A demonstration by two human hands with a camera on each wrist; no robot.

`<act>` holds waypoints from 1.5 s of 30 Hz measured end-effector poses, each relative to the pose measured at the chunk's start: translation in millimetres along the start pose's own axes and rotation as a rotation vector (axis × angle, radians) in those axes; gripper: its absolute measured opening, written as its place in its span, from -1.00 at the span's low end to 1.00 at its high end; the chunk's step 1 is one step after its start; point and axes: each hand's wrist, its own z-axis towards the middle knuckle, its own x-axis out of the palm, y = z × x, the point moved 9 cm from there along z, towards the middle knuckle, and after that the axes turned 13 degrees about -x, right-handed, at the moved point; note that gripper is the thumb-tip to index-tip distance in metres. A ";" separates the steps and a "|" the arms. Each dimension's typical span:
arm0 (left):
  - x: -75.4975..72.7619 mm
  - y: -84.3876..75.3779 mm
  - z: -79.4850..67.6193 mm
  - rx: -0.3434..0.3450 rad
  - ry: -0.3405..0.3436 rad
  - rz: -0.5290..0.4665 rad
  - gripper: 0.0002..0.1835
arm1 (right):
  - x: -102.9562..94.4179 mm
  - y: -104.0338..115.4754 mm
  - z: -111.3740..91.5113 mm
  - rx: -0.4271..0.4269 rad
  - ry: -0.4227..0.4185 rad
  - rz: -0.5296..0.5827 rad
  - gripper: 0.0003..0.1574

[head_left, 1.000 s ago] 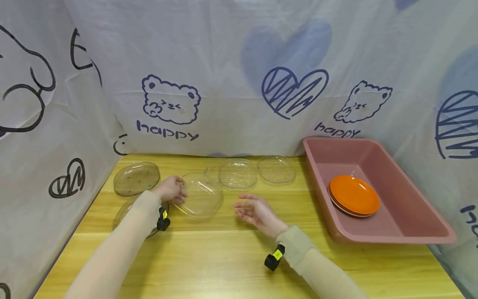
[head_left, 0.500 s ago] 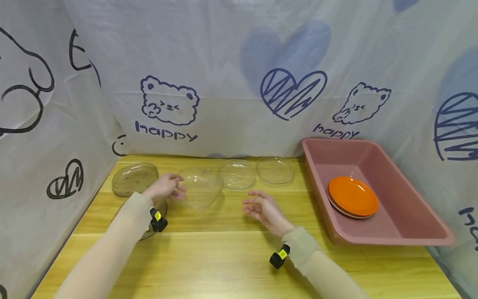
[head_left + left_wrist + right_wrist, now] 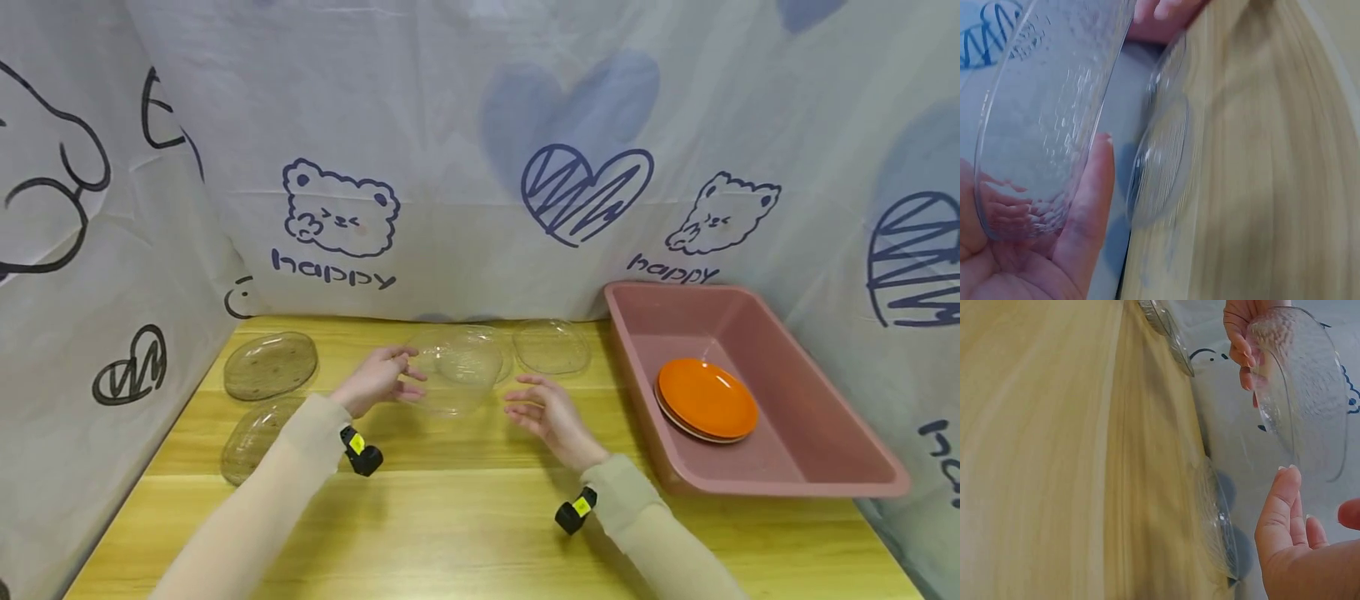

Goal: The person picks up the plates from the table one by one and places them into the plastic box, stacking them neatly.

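My left hand (image 3: 380, 381) holds a clear plate (image 3: 453, 393) by its left edge, raised above the wooden table. In the left wrist view the textured clear plate (image 3: 1054, 131) sits between the thumb and fingers (image 3: 1088, 206). My right hand (image 3: 555, 423) hovers off the plate's right side, fingers loosely bent and holding nothing. From the right wrist its fingertips (image 3: 1288, 478) appear close to the plate's lower edge; whether they touch, I cannot tell. Behind the held plate, and partly seen through it, another clear plate (image 3: 1163, 156) lies on the table.
A third clear plate (image 3: 552, 346) lies at the back, left of the pink tub (image 3: 637, 400). In the tub an orange plate (image 3: 708, 398) rests on a paler one. Two brownish-looking transparent plates (image 3: 270, 367) lie at the table's left. Printed cloth (image 3: 450, 233) walls the back and sides.
My left hand has lifted the clear plate and carried it right, so it now overlaps the plate behind. My right hand has shifted slightly right.
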 end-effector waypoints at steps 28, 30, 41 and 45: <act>82.0 -12.3 0.0 0.113 -0.090 -0.181 -0.48 | -22.7 9.7 1.1 0.013 -0.030 -0.094 -0.34; 85.5 -11.8 -0.4 0.111 -0.084 -0.191 -0.48 | -22.5 9.1 0.4 0.013 -0.018 -0.102 -0.32; 101.8 -6.5 -2.2 0.119 -0.064 -0.189 -0.41 | -27.0 4.8 0.0 0.043 -0.026 -0.079 -0.35; 106.2 -4.6 -3.6 0.123 -0.058 -0.207 -0.37 | -30.1 2.0 0.9 0.066 -0.037 -0.058 -0.31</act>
